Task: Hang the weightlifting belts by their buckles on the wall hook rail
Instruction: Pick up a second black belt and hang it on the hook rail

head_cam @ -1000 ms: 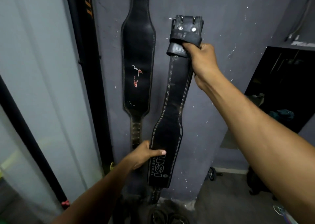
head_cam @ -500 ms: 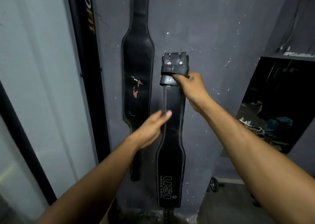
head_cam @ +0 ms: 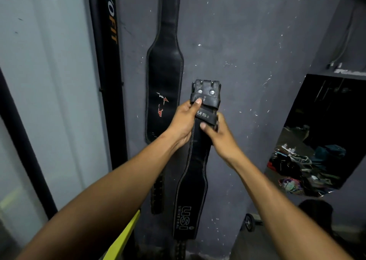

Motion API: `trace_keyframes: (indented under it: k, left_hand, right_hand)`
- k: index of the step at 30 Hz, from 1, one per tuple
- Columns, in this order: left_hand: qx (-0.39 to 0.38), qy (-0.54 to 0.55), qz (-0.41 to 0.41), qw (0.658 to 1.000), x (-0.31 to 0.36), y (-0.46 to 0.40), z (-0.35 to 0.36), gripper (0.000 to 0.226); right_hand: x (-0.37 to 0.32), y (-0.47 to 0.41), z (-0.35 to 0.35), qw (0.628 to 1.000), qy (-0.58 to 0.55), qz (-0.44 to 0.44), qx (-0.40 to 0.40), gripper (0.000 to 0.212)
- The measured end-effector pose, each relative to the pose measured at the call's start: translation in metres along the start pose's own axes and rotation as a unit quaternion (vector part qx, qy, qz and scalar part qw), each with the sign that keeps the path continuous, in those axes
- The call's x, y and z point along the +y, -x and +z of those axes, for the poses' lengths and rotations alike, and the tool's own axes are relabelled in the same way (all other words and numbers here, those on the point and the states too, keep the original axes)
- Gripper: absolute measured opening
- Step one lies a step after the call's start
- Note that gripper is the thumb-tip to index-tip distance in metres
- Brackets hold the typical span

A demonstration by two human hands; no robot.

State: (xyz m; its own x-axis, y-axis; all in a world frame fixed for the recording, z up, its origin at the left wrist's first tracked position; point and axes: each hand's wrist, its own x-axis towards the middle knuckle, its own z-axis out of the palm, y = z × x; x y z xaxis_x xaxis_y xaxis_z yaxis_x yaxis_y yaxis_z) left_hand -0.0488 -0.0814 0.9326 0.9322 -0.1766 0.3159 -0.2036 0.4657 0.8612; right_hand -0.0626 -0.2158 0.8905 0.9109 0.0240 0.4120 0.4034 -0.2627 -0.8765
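A black leather belt marked USI [head_cam: 191, 190] hangs straight down in front of the grey wall, held near its top. My left hand [head_cam: 183, 121] grips its left edge, thumb on the loop just under the metal buckle [head_cam: 206, 88]. My right hand [head_cam: 219, 136] holds the belt's right side at the lower loop. A second black belt with a red logo [head_cam: 164, 93] hangs on the wall to the left; its top runs out of view. The hook rail is not in sight.
A black upright post with orange lettering [head_cam: 110, 61] stands left of the belts beside a pale panel. A mirror [head_cam: 324, 133] at right reflects clutter. A small wheel [head_cam: 249, 222] sits on the floor at lower right. A yellow-green edge [head_cam: 126, 234] shows below.
The USI belt came down from high on the wall to chest level. My left hand moved up from its lower wide part to the buckle end, joining my right hand.
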Motion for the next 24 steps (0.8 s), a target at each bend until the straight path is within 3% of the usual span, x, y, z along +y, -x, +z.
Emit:
trace_keyframes:
  k: [7, 12, 15, 17, 19, 21, 24]
  left_hand:
    - [-0.012, -0.001, 0.037, 0.999, 0.027, -0.016, 0.003, 0.020]
    - [0.002, -0.011, 0.031, 0.999, 0.017, -0.019, -0.012, 0.021]
    - [0.023, -0.004, 0.028, 0.999, 0.010, -0.019, -0.024, 0.020]
    - [0.033, -0.001, 0.028, 0.999, 0.005, -0.016, -0.029, 0.019]
    - [0.039, -0.001, 0.026, 0.999, 0.000, -0.014, -0.031, 0.019]
    - [0.049, 0.000, 0.027, 0.998, -0.001, -0.014, -0.033, 0.021]
    - [0.046, 0.003, 0.035, 0.998, 0.007, -0.020, -0.033, 0.021]
  right_hand:
    - [0.131, 0.115, 0.041, 0.982, -0.006, 0.151, -0.109, 0.033]
    - [0.128, 0.094, 0.039, 0.961, 0.021, 0.210, -0.178, 0.041]
    - [0.085, 0.055, 0.031, 0.972, -0.063, 0.185, -0.131, 0.037]
    - [0.047, 0.027, 0.027, 0.983, -0.098, 0.138, -0.072, 0.027]
    - [0.015, 0.005, 0.023, 0.987, -0.119, 0.086, -0.063, 0.018]
    - [-0.001, -0.003, 0.022, 0.991, -0.100, 0.047, -0.071, 0.026]
    - [0.029, 0.013, 0.030, 0.993, -0.040, 0.052, -0.094, 0.036]
